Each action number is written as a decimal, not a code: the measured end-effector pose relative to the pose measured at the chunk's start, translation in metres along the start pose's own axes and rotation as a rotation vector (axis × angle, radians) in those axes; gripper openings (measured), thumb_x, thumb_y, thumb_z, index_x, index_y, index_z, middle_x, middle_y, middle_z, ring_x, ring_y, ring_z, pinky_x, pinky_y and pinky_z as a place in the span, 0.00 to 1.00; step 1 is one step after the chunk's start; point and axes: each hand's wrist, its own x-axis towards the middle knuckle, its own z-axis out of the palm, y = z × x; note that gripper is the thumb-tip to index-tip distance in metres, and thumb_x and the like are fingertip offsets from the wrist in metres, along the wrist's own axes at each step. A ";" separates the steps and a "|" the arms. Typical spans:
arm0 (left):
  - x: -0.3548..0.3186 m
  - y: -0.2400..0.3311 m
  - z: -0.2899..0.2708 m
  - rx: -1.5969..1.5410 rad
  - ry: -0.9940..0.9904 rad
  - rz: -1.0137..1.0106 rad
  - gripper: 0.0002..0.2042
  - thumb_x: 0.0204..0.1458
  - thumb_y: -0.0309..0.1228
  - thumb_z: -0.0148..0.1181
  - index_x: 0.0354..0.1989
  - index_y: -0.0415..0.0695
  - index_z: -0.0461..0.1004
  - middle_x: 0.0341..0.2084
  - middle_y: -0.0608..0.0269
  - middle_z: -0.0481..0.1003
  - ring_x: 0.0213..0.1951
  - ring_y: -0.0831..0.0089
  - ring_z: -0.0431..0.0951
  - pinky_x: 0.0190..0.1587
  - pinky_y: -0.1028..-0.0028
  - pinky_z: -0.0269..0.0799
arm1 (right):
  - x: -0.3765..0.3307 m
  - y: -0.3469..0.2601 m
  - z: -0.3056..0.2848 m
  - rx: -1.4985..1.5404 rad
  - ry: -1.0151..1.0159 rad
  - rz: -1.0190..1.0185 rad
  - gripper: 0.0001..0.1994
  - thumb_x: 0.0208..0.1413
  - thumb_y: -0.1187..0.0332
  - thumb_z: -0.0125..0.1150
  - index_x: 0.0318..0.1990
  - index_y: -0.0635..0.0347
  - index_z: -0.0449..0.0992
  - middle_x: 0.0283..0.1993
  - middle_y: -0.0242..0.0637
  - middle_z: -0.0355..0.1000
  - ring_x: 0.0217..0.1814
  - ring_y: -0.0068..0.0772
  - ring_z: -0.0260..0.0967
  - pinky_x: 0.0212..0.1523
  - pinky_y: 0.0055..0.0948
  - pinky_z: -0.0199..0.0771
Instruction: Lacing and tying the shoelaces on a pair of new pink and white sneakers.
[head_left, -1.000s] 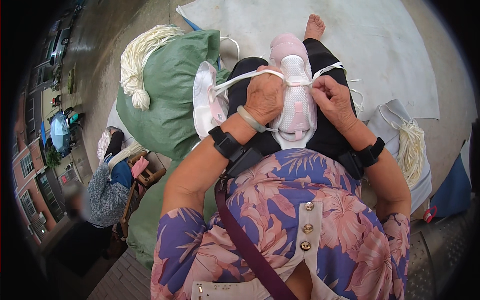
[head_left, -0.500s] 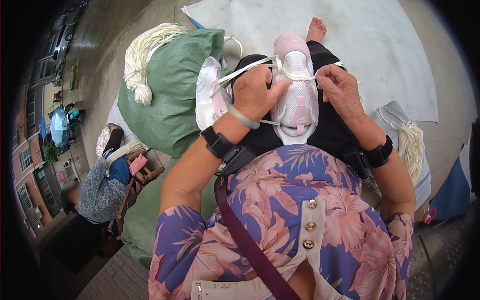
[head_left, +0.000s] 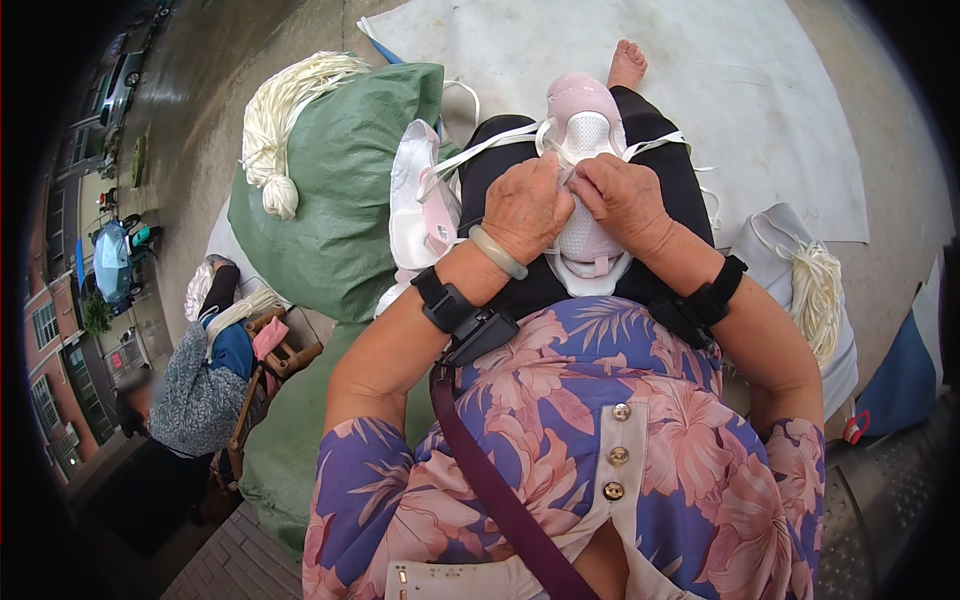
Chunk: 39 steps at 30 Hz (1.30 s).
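2 green sacks are seen: 1 large sack (head_left: 340,190) to the left of the hands, and 1 flatter sack (head_left: 285,440) below it, nearer the body. 1 white sheet (head_left: 760,90) is spread on the ground beyond the hands. 2 bundles of white cord are counted: 1 bundle (head_left: 285,110) on top of the large sack, far left of the hands, and 1 bundle (head_left: 820,295) on a grey bag to the right. 2 pink-and-white shoe uppers are visible: 1 shoe upper (head_left: 585,190) lies on the lap, directly under both hands, and 1 spare upper (head_left: 420,195) rests just left of them.

The left hand (head_left: 525,205) and right hand (head_left: 625,200) are closed in a pinch over the mesh middle, apparently on a white lace (head_left: 480,148). The upper is judged light, soft and floppy; it is best held at its stiffer rim, the lace near its tip.
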 end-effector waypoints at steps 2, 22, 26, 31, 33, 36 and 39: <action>0.001 -0.003 0.001 -0.005 0.005 0.026 0.11 0.43 0.30 0.50 0.35 0.38 0.67 0.24 0.49 0.71 0.29 0.51 0.72 0.32 0.60 0.67 | 0.001 0.000 0.003 -0.086 -0.009 -0.044 0.07 0.46 0.64 0.57 0.26 0.55 0.67 0.24 0.35 0.66 0.23 0.37 0.69 0.21 0.31 0.68; -0.008 -0.003 0.012 0.094 0.057 0.075 0.12 0.44 0.27 0.49 0.39 0.42 0.67 0.21 0.55 0.68 0.26 0.57 0.71 0.29 0.63 0.68 | -0.058 0.010 -0.073 -0.231 -0.226 0.108 0.07 0.49 0.66 0.54 0.24 0.57 0.65 0.21 0.40 0.64 0.25 0.46 0.64 0.25 0.41 0.62; -0.005 -0.001 0.013 0.113 0.051 0.106 0.12 0.43 0.26 0.49 0.39 0.42 0.67 0.21 0.55 0.69 0.26 0.56 0.72 0.29 0.63 0.68 | -0.215 0.118 -0.143 -0.432 -0.159 0.524 0.09 0.49 0.66 0.55 0.23 0.60 0.64 0.21 0.44 0.63 0.25 0.50 0.62 0.26 0.43 0.59; -0.009 0.000 0.005 0.029 0.056 0.008 0.09 0.47 0.29 0.51 0.37 0.43 0.68 0.20 0.55 0.70 0.25 0.59 0.72 0.29 0.64 0.68 | -0.235 0.108 -0.154 -0.381 -0.348 0.567 0.09 0.49 0.65 0.55 0.24 0.60 0.65 0.22 0.44 0.64 0.27 0.49 0.64 0.27 0.42 0.61; -0.003 -0.007 -0.003 0.029 0.150 0.004 0.08 0.48 0.31 0.53 0.36 0.43 0.69 0.20 0.56 0.70 0.25 0.59 0.72 0.28 0.65 0.67 | -0.191 0.087 -0.145 -0.339 -0.407 0.519 0.09 0.46 0.65 0.57 0.26 0.59 0.67 0.25 0.42 0.66 0.28 0.47 0.65 0.29 0.40 0.62; 0.015 -0.019 -0.020 0.068 0.300 0.028 0.07 0.47 0.32 0.56 0.31 0.43 0.71 0.24 0.59 0.72 0.30 0.60 0.72 0.32 0.67 0.66 | -0.134 0.063 -0.127 -0.217 -0.159 0.308 0.09 0.41 0.68 0.62 0.28 0.59 0.68 0.29 0.41 0.66 0.31 0.46 0.65 0.32 0.37 0.64; 0.027 -0.034 -0.023 0.004 0.224 0.130 0.07 0.46 0.32 0.56 0.31 0.43 0.71 0.27 0.61 0.72 0.33 0.60 0.71 0.36 0.64 0.64 | -0.086 0.047 -0.106 -0.142 -0.073 0.194 0.10 0.40 0.70 0.62 0.31 0.60 0.70 0.32 0.40 0.66 0.34 0.44 0.65 0.34 0.37 0.64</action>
